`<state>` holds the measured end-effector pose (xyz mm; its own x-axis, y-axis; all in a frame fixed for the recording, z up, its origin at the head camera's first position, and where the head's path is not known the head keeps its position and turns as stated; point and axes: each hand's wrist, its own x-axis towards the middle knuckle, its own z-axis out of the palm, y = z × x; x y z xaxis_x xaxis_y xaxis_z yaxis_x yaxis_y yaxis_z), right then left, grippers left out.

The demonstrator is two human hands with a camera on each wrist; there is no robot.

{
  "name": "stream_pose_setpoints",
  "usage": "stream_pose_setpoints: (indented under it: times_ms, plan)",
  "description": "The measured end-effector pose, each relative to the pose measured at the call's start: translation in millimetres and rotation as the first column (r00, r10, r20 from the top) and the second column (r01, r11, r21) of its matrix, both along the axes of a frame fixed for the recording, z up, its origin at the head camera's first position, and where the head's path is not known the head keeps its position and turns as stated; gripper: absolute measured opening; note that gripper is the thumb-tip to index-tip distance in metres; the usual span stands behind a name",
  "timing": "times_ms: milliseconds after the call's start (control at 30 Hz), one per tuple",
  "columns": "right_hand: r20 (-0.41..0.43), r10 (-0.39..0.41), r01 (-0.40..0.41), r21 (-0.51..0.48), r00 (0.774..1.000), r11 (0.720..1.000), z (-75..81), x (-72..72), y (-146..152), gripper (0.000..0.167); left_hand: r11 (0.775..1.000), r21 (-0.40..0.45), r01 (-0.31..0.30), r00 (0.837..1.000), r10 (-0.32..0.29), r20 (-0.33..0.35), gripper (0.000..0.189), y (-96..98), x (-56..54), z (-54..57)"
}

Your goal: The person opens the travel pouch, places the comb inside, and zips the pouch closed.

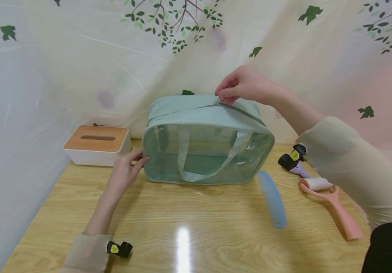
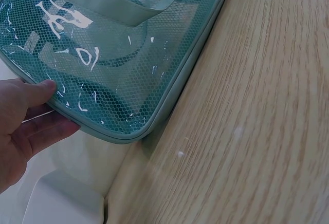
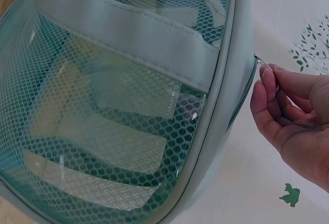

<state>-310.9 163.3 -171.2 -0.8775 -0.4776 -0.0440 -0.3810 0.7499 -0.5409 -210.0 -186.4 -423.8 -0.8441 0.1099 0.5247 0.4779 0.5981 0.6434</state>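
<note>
A pale green toiletry bag with a see-through front and a fabric strap handle stands upright on the table. My left hand grips its left side edge, with the thumb on the clear front and fingers behind. Above the bag, my right hand pinches the zipper pull at the middle of the top. To the right of the pull the zipper shows a dark gap; to the left it runs as a thin line. Through the front, mesh shows inside.
A white tissue box with a wooden lid stands left of the bag. At right lie a blue comb-like curved piece, a pink lint roller and a small lilac item. A leaf-print cloth hangs behind.
</note>
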Motion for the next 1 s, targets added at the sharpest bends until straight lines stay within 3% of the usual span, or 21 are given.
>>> stream_pose_setpoints:
  times_ms: [300, 633, 1000]
  plan:
    - [0.054, 0.024, -0.022, -0.038, 0.998, 0.999, -0.4, -3.2, -19.4, 0.028, 1.000, -0.006, -0.006, 1.000, 0.006, 0.006, 0.008, -1.0, 2.0, -1.7]
    - [0.061, 0.052, -0.050, -0.044, 0.997, 0.998, -0.2, -7.5, -33.6, 0.025, 1.000, 0.001, 0.000, 1.000, 0.000, 0.003, 0.010, 1.1, 0.7, -0.5]
    - [0.100, 0.060, -0.048, -0.117, 0.993, 0.992, -0.8, -7.6, -61.6, 0.023, 1.000, 0.000, -0.006, 1.000, 0.006, 0.006, 0.011, 2.2, 1.1, 0.8]
